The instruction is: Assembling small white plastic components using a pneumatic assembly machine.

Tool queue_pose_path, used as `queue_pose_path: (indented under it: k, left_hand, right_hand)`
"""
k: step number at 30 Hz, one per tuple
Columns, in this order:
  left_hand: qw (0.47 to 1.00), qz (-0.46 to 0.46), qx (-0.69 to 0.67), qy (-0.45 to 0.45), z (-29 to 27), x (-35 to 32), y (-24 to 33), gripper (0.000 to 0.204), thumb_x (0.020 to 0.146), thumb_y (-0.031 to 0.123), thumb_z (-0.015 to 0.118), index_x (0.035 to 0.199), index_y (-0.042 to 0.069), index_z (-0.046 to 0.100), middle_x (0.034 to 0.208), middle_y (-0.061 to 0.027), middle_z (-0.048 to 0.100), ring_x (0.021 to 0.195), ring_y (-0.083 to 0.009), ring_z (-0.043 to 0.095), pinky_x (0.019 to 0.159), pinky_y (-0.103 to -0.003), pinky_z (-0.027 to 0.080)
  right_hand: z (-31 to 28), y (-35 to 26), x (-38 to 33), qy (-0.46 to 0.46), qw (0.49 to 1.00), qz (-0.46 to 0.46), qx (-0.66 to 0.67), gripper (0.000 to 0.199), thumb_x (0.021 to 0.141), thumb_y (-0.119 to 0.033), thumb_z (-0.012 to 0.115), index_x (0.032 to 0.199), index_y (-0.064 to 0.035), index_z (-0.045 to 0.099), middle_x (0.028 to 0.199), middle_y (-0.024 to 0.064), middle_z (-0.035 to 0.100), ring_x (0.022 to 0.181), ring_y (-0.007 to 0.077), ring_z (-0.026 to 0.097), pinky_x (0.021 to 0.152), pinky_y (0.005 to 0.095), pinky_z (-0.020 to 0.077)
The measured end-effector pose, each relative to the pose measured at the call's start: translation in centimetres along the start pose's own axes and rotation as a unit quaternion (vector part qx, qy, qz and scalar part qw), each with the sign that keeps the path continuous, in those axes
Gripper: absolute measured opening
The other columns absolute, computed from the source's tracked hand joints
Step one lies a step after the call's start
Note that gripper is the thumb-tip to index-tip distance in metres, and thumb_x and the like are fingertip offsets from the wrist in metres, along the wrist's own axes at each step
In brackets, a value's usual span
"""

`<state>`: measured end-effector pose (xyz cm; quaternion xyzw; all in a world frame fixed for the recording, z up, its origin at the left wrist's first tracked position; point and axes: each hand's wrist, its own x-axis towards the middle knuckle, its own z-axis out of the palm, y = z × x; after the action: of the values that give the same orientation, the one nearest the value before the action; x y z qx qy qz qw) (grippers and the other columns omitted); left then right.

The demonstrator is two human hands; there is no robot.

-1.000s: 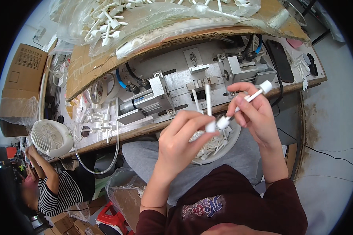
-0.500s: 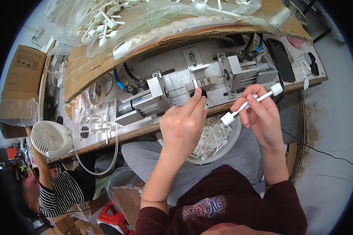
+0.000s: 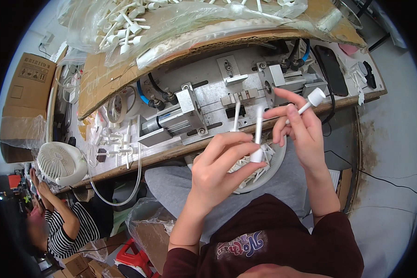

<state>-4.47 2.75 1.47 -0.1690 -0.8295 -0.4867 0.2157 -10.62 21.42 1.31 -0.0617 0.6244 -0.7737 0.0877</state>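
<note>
My left hand (image 3: 220,169) is closed on a white capped stick (image 3: 258,134), its thumb and fingers at the lower, capped end. A second slim white stick (image 3: 236,116) stands between the left fingers and the machine's small metal holder (image 3: 240,96); whether the fingers touch it I cannot tell. To the right, my right hand (image 3: 303,132) pinches another white capped stick (image 3: 315,97), tilted with its round cap up and right. The right index finger reaches out toward the machine. Below both hands, a white basket (image 3: 279,162) of loose white sticks rests on my lap.
Two metal cylinder units (image 3: 171,121) with blue and black hoses flank the holder. Cardboard (image 3: 125,76) bearing bagged white parts overhangs the bench. A black phone (image 3: 332,69) lies at right. White fan (image 3: 60,163) at left; beyond it sits a person in a striped shirt (image 3: 74,231).
My left hand has drawn back from the metal holder toward me and now grips a capped stick. My right hand's stick has tilted differently, and its index finger has stretched out.
</note>
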Motion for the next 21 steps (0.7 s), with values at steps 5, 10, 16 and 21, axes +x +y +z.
queue_pose_path:
  k: [5, 10, 16, 21]
  left_hand:
    - [0.977, 0.024, 0.21, 0.039, 1.0, 0.6, -2.2, 0.033, 0.067, 0.009, 0.089, 0.094, 0.001, 0.072, 0.102, -0.0105, 0.071, 0.08, -0.0193, 0.07, 0.063, -0.029, 0.057]
    - [0.954, 0.048, 0.296, 0.012, 1.9, 1.2, -3.7, 0.024, 0.069, 0.013, 0.086, 0.087, 0.006, 0.071, 0.105, -0.0046, 0.074, 0.064, -0.0189, 0.066, 0.056, -0.029, 0.052]
    - [0.936, 0.05, 0.347, -0.036, 1.3, 2.1, -2.9, 0.025, 0.069, 0.014, 0.084, 0.089, 0.008, 0.071, 0.106, -0.0007, 0.075, 0.058, -0.019, 0.062, 0.055, -0.03, 0.049]
    - [0.947, 0.04, 0.315, -0.039, 1.0, 1.9, -2.8, 0.031, 0.069, 0.012, 0.085, 0.097, 0.005, 0.072, 0.108, -0.0034, 0.074, 0.062, -0.0171, 0.065, 0.057, -0.029, 0.051]
  right_hand:
    - [-1.5, 0.7, -0.4, -0.041, 0.998, -0.003, -0.041, 0.027, 0.11, -0.024, 0.04, 0.101, -0.0051, 0.056, 0.073, 0.0007, 0.058, 0.06, 0.0031, 0.048, 0.055, 0.0173, 0.0379]
    - [-2.5, 0.8, -0.8, -0.077, 0.997, -0.028, -0.009, 0.034, 0.111, -0.03, 0.037, 0.087, -0.0087, 0.049, 0.074, 0.0024, 0.058, 0.061, 0.0058, 0.048, 0.059, 0.0201, 0.0395]
    - [-2.7, 0.0, -0.9, -0.065, 0.95, -0.148, -0.268, 0.037, 0.108, -0.031, 0.045, 0.098, -0.0001, 0.062, 0.084, 0.0067, 0.058, 0.064, 0.0123, 0.053, 0.059, 0.0256, 0.0415]
    - [-1.8, -1.6, -0.9, -0.007, 0.806, -0.299, -0.512, 0.026, 0.09, -0.018, 0.072, 0.11, -0.0025, 0.068, 0.091, 0.0083, 0.055, 0.07, 0.0221, 0.062, 0.061, 0.0334, 0.0498]
